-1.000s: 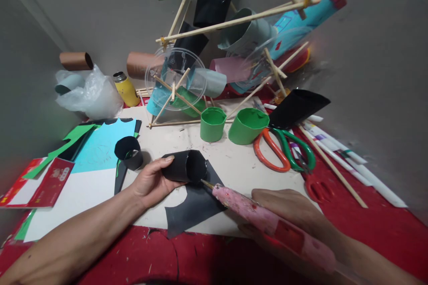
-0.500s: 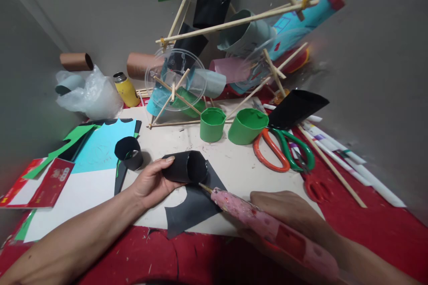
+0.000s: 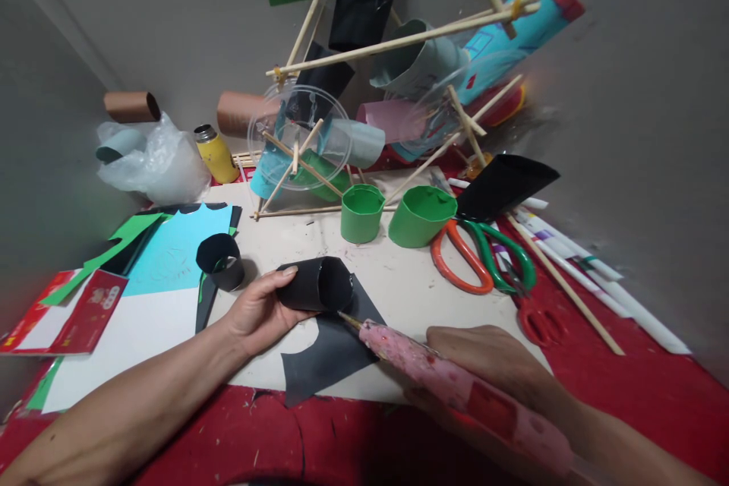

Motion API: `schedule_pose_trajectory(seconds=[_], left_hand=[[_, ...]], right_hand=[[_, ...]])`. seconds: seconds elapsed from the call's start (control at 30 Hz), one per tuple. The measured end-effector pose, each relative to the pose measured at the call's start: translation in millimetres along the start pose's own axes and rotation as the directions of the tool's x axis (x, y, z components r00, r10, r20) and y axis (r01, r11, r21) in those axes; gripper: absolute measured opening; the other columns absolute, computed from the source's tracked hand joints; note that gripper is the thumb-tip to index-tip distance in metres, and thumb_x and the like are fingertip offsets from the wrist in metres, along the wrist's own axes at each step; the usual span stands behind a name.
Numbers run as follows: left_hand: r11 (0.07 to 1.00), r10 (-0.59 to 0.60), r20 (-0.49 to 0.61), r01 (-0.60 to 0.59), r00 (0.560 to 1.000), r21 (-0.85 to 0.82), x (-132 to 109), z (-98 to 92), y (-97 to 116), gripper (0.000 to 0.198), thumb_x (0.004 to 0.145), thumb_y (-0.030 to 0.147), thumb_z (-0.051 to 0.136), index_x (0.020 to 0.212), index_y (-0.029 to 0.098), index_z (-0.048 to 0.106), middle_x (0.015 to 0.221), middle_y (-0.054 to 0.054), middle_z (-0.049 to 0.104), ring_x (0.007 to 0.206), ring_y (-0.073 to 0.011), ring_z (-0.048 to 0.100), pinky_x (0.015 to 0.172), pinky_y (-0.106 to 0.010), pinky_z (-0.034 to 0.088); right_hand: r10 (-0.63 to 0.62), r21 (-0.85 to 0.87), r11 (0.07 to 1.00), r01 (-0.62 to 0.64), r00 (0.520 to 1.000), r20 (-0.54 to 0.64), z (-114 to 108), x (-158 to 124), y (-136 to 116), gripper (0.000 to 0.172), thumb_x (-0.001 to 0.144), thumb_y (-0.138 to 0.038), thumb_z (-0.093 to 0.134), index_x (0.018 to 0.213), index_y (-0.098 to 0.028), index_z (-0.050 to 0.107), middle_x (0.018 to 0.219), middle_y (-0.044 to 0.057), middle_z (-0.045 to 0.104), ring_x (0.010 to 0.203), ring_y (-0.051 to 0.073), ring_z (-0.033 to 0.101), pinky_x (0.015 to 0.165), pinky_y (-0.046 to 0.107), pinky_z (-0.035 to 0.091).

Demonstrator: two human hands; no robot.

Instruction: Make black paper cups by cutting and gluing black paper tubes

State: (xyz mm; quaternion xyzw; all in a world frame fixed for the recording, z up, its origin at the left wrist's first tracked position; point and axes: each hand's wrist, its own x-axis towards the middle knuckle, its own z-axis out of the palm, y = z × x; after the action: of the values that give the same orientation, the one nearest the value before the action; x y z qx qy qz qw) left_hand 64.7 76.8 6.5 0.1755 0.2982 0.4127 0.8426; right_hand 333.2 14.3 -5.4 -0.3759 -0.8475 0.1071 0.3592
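My left hand (image 3: pixel 257 311) is wrapped round a black paper tube (image 3: pixel 317 285) lying on its side on the cream board (image 3: pixel 399 285). My right hand (image 3: pixel 484 361) grips a pink glue gun (image 3: pixel 456 387); its metal nozzle points at the lower rim of the tube's open end. Under the tube lies a black paper offcut (image 3: pixel 327 353). A second, shorter black paper ring (image 3: pixel 220 260) stands just left of my left hand.
Two green paper cups (image 3: pixel 363 213) (image 3: pixel 422 216) stand behind the tube. Orange and green scissors (image 3: pixel 481 262) lie to the right, with white glue sticks (image 3: pixel 592 273). A stick-and-paper-roll structure (image 3: pixel 399 76) rises at the back. Blue paper (image 3: pixel 171 247), a plastic bag (image 3: pixel 153 159) and a yellow bottle (image 3: pixel 215 154) sit left.
The glue gun's nozzle has shifted slightly left and down along the tube's rim. My left hand and the tube have stayed put.
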Motion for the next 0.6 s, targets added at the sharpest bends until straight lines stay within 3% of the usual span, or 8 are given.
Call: schedule_pose_trajectory(seconds=[0.07, 0.17, 0.37, 0.47, 0.6], left_hand=[[1.000, 0.000, -0.002, 0.000, 1.000, -0.010, 0, -0.3, 0, 0.023, 0.078, 0.017, 0.076, 0.098, 0.006, 0.073, 0.096, -0.011, 0.079, 0.091, -0.0212, 0.073, 0.093, -0.037, 0.057], [1.000, -0.003, 0.010, 0.003, 1.000, -0.013, 0, 0.4, 1, 0.023, 0.078, 0.017, 0.076, 0.099, 0.006, 0.073, 0.094, -0.011, 0.079, 0.088, -0.0209, 0.074, 0.088, -0.036, 0.059], [1.000, -0.004, -0.017, 0.003, 1.000, -0.015, 0, 2.0, 3, 0.023, 0.077, 0.018, 0.076, 0.099, 0.008, 0.073, 0.098, -0.012, 0.079, 0.093, -0.0239, 0.074, 0.087, -0.039, 0.061], [1.000, 0.001, -0.052, -0.002, 0.999, -0.016, 0, 2.3, 4, 0.024, 0.077, 0.017, 0.076, 0.099, 0.008, 0.073, 0.099, -0.012, 0.079, 0.093, -0.0247, 0.074, 0.085, -0.040, 0.061], [0.999, 0.035, -0.120, -0.037, 0.992, -0.014, -1, 4.6, 5, 0.022, 0.075, 0.013, 0.077, 0.096, 0.010, 0.073, 0.097, -0.012, 0.079, 0.093, -0.0251, 0.074, 0.083, -0.040, 0.062]], right_hand=[[-0.071, 0.056, 0.996, 0.072, 0.997, -0.022, -2, 1, 1, 0.033, 0.095, -0.029, 0.054, 0.067, -0.023, 0.038, 0.054, -0.008, 0.040, 0.042, 0.009, 0.037, 0.046, 0.028, 0.023], [-0.072, 0.078, 0.994, 0.070, 0.997, 0.015, -6, 2, 2, 0.025, 0.093, -0.022, 0.052, 0.072, -0.023, 0.039, 0.057, -0.007, 0.044, 0.044, 0.009, 0.041, 0.047, 0.027, 0.024], [-0.048, -0.128, 0.990, 0.052, 0.998, 0.036, -9, 5, 1, 0.028, 0.094, -0.027, 0.053, 0.070, -0.023, 0.040, 0.052, -0.008, 0.043, 0.039, 0.009, 0.039, 0.044, 0.027, 0.023], [0.017, -0.119, 0.993, -0.009, 0.998, 0.063, -12, 10, -4, 0.031, 0.098, -0.029, 0.050, 0.068, -0.022, 0.042, 0.053, -0.006, 0.046, 0.040, 0.009, 0.044, 0.043, 0.026, 0.027], [0.143, 0.066, 0.986, -0.153, 0.981, 0.132, -18, 14, -7, 0.030, 0.098, -0.036, 0.055, 0.072, -0.022, 0.052, 0.060, -0.003, 0.057, 0.047, 0.012, 0.055, 0.044, 0.024, 0.038]])
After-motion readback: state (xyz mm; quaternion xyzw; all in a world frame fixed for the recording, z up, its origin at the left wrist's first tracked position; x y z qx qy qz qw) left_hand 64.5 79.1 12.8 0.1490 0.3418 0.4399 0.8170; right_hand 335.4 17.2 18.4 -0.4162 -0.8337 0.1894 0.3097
